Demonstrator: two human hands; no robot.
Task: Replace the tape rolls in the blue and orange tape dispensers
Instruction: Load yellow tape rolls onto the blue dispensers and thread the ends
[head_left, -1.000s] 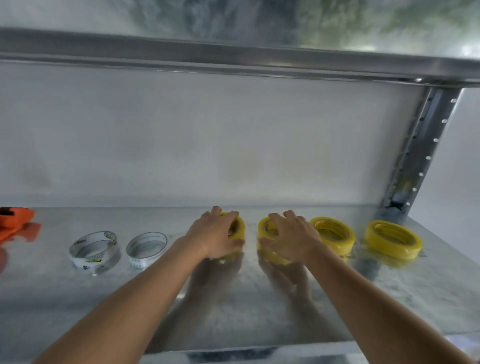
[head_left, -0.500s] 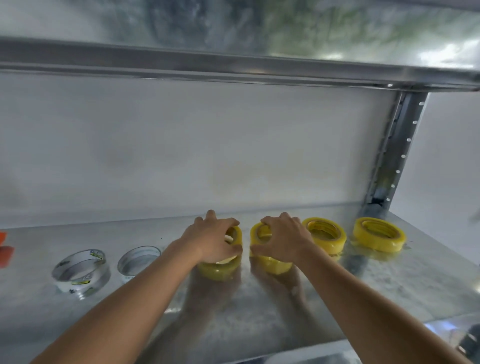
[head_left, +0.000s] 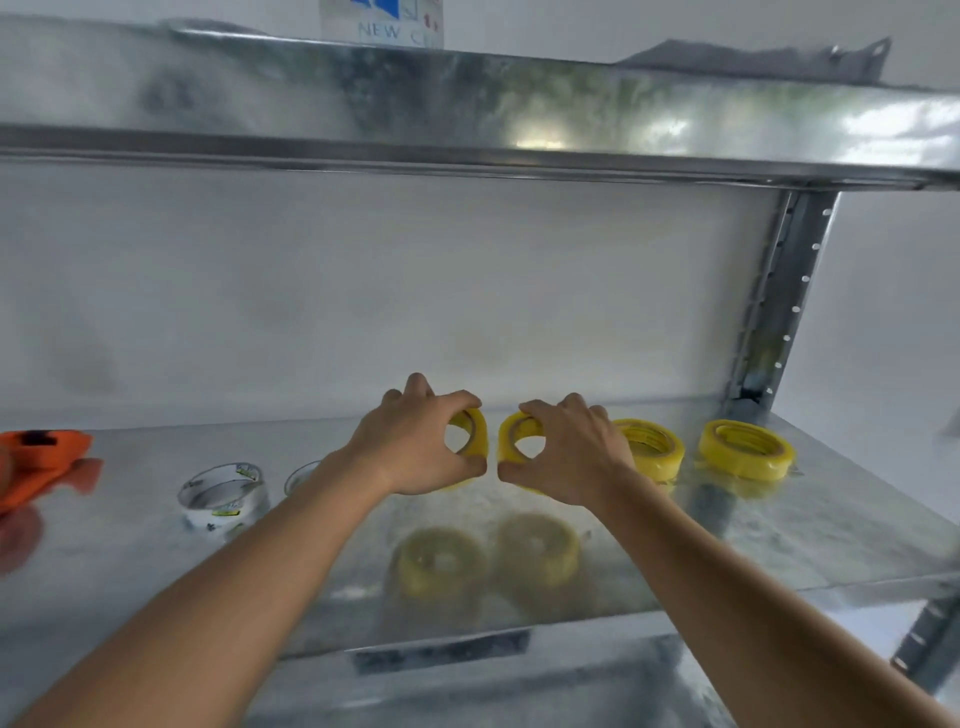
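My left hand (head_left: 415, 447) grips a yellow tape roll (head_left: 475, 436) and holds it tilted above the metal shelf (head_left: 779, 530). Right beside it, my right hand (head_left: 566, 452) grips a second yellow tape roll (head_left: 514, 434), also lifted off the shelf. Both rolls cast yellow reflections on the shelf below. Two more yellow rolls lie flat to the right, one (head_left: 652, 449) close to my right hand and another (head_left: 745, 449) farther out. The orange tape dispenser (head_left: 39, 462) lies at the far left edge. No blue dispenser is in view.
Two clear tape rolls sit left of my left arm, a larger one (head_left: 223, 493) and a smaller one (head_left: 301, 475) partly hidden by the arm. An upper shelf (head_left: 467, 124) hangs overhead. A perforated steel post (head_left: 779, 306) stands at the back right.
Both hands have closed on the two middle yellow rolls and raised them off the shelf, tilting them upright. The camera has tipped upward and shifted.
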